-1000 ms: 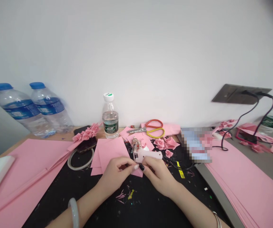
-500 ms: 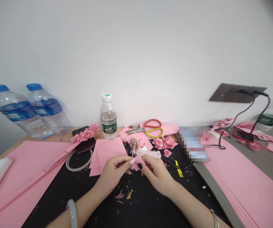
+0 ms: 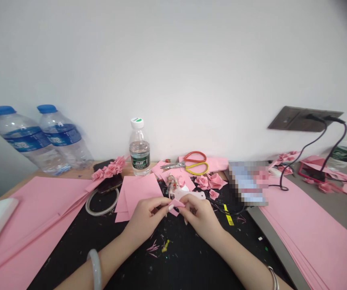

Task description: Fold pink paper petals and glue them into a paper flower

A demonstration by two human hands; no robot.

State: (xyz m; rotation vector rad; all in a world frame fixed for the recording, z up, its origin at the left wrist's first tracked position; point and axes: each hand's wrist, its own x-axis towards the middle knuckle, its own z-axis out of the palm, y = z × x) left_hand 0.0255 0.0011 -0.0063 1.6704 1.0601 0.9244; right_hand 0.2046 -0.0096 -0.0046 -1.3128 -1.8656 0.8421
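Between 2 hands (image 3: 147,216), paper (image 3: 177,203) now narrower

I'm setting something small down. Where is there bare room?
Mostly bare: the black surface between the left forearm and right forearm, nearer than the pink slivers; also between the left forearm and the large pink sheet. Crowded: just beyond the left hand and right hand, with paper pieces, scissors and paper roses.

Black-covered table (image 3: 173,266), pink paper sheets (image 3: 141,191), pale ring (image 3: 99,213), upright bottle (image 3: 140,157)
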